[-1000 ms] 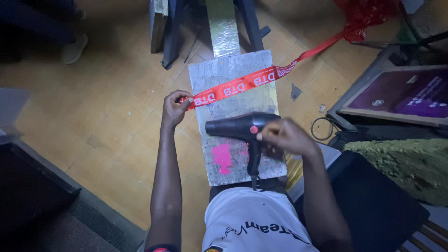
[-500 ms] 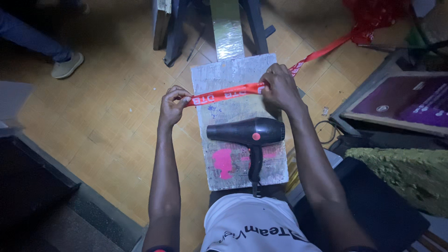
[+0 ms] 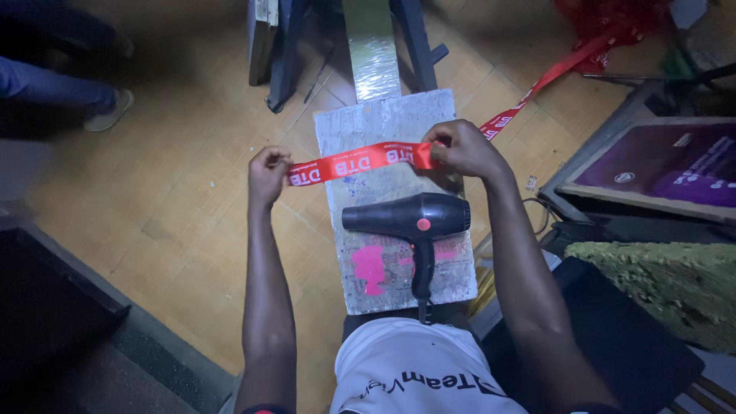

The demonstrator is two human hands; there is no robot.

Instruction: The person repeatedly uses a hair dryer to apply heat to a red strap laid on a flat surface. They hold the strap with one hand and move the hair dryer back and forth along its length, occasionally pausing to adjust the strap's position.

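Note:
A red ribbon (image 3: 360, 162) with white print stretches across the upper part of a grey work board (image 3: 399, 119). My left hand (image 3: 267, 172) pinches its left end just off the board's left edge. My right hand (image 3: 460, 149) grips the ribbon near the board's right side, and the rest of the ribbon trails up and right toward a red heap (image 3: 606, 19). A black hair dryer (image 3: 410, 222) lies on the board below the ribbon, nozzle pointing left, handle toward me. Pink paint stains (image 3: 371, 266) mark the board near its front.
A dark metal stand (image 3: 284, 46) and a foil-wrapped strip (image 3: 372, 46) sit beyond the board on the wooden floor. Another person's leg and shoe (image 3: 84, 100) are at the upper left. A framed purple screen (image 3: 659, 165) and a green sponge-like block (image 3: 667, 280) lie to the right.
My right hand left the hair dryer, which now lies on the board, and took hold of the ribbon. Both hands now hold the ribbon taut, pulled further left across the board.

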